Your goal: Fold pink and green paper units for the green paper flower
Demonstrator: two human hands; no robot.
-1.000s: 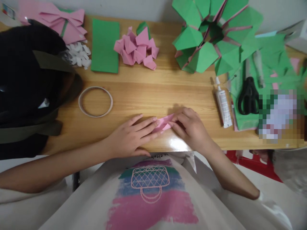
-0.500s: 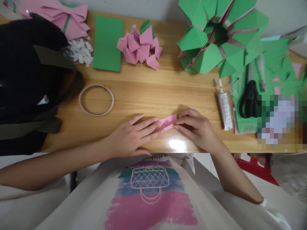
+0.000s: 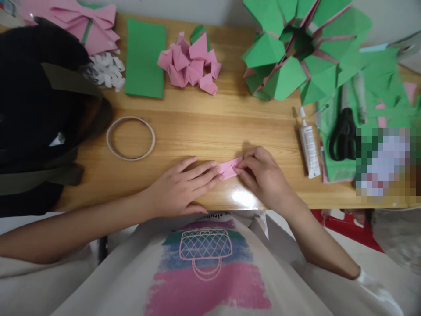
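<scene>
A small folded strip of pink paper (image 3: 228, 170) lies on the table near its front edge, between my hands. My left hand (image 3: 184, 186) rests flat with its fingers stretched out, the fingertips on the strip's left end. My right hand (image 3: 263, 175) pinches the strip's right end between thumb and fingers. Up the table sits a cluster of folded pink paper pieces (image 3: 194, 66), beside a stack of green paper (image 3: 145, 59). A ring of tape (image 3: 109, 145) lies to the left of my left hand.
A large green and pink folded-paper ring (image 3: 292, 77) stands at the back right. A glue tube (image 3: 309, 149) and black-handled scissors (image 3: 344, 136) lie to the right. At left are a black bag-like object (image 3: 39, 109), white paper strips (image 3: 108, 72) and pink folded paper (image 3: 85, 26).
The strip's near flap has come down, so the strip looks flatter and narrower. My right thumb has shifted onto it. My left hand has barely moved.
</scene>
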